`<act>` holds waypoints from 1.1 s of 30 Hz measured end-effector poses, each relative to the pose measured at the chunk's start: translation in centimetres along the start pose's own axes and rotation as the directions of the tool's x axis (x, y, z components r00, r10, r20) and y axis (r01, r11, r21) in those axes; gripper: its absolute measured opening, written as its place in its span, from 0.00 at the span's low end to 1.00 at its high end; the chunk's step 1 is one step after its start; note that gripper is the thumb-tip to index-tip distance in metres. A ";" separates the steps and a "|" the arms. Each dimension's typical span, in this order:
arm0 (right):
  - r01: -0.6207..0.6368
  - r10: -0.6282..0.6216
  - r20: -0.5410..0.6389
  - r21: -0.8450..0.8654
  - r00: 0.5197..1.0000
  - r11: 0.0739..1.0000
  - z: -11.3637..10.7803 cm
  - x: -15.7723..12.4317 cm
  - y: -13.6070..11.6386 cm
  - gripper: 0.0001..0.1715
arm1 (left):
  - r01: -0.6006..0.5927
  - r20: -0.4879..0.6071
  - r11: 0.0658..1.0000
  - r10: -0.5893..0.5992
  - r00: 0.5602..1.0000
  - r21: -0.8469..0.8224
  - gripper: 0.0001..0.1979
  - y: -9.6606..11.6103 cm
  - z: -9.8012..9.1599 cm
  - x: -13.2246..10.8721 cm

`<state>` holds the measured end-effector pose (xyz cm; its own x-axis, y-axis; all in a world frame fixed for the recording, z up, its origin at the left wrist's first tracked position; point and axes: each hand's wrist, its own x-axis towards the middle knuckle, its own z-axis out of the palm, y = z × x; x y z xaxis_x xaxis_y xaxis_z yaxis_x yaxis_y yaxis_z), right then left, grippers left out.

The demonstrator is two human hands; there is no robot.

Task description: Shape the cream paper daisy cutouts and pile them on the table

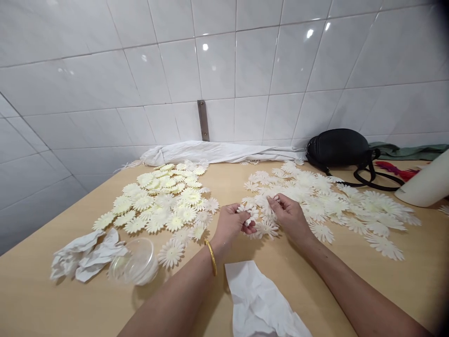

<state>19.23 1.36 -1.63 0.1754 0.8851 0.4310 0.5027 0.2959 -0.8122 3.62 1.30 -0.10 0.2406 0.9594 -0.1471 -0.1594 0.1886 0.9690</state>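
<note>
My left hand [233, 220] is closed on a white daisy-shaped flower cutout [248, 214], its petals showing between thumb and fingers. Just right of it, my right hand [289, 216] is pinched at the fingertips over the white flowers; what lies in that pinch is too small to make out. A pile of whiter flower cutouts [315, 196] spreads behind and to the right of my right hand. Left of my hands lies another pile of flowers [157, 199], many with pale yellow centres. One single flower [171, 253] rests near my left forearm.
A clear plastic tub [135, 262] and crumpled tissue [84, 255] sit at the left. White paper [261, 299] lies between my forearms. Along the tiled wall are a white cloth [217, 152] and a black bag [338, 150]. A cream cylinder [426, 182] stands at the right.
</note>
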 end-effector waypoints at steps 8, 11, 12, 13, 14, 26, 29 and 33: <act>0.110 -0.095 0.057 -0.495 0.994 0.862 0.0 0.0 0.3 0.19 | -0.068 -0.071 0.987 0.080 0.994 0.148 0.16 0.1 -0.3 -0.1; 0.143 -0.178 0.006 -0.621 0.984 0.771 0.0 -0.3 0.1 0.11 | -0.076 -0.090 0.985 0.091 0.992 0.154 0.18 -0.1 -0.3 0.0; 0.161 -0.215 -0.014 -0.618 0.976 0.770 0.1 -0.4 -0.2 0.12 | -0.088 -0.086 0.985 0.101 0.991 0.145 0.18 -0.2 -0.3 0.0; 0.184 -0.243 -0.024 -0.583 0.970 0.791 0.1 -0.6 -0.6 0.13 | -0.102 -0.073 0.986 0.112 0.991 0.134 0.18 -0.3 -0.3 0.0; 0.208 -0.253 -0.017 -0.514 0.967 0.832 0.2 -0.7 -1.0 0.14 | -0.115 -0.053 0.986 0.122 0.991 0.120 0.19 -0.3 -0.2 0.0; -0.221 0.078 0.382 0.347 0.921 0.911 1.3 -1.9 -2.2 0.20 | -0.062 0.039 0.988 0.057 0.998 0.140 0.25 -0.6 1.3 -1.1; -0.121 0.071 0.255 0.185 0.964 0.975 1.3 -1.7 -1.9 0.19 | 0.059 0.087 0.998 -0.059 0.994 -0.003 0.24 -0.5 1.3 -1.1; 0.012 -0.006 0.076 -0.076 0.997 0.997 1.1 -1.2 -1.4 0.19 | 0.170 0.152 0.968 -0.143 0.978 -0.184 0.17 -0.5 0.9 -0.9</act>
<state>17.38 0.26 -1.45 0.1075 0.9081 0.4047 0.5676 0.2782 -0.7749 4.31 0.15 -0.31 0.4038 0.8793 -0.2525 -0.2899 0.3848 0.8763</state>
